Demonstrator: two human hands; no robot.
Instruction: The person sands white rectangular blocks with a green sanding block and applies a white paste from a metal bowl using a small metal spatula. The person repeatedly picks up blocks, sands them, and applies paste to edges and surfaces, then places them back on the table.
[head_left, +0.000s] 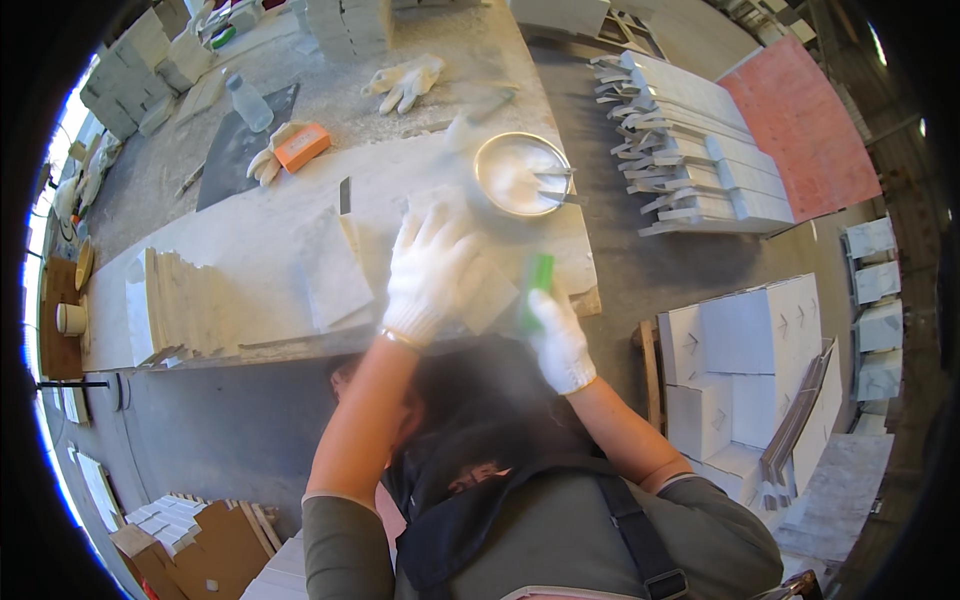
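My left hand (430, 262), in a white knit glove, lies with its fingers stretched out over a pale tile (492, 298) on the dusty worktable (250, 215). My right hand (560, 340), gloved alike, is closed around a narrow green block (538, 290) at the right side of that tile. What kind of block it is I cannot make out. White haze blurs the area around both hands. Beyond them stands a round metal bowl (479, 178) holding something white, with a flat-bladed tool (556, 184) across its right rim. More thin tiles (335, 275) lie left of my left hand.
A row of upright tiles (180, 300) stands at the table's left. Farther back are an orange box (302, 147), a plastic bottle (250, 103) and a loose glove (405, 82). Stacked white panels (700, 140) and white cartons (740, 345) stand off the table's right edge.
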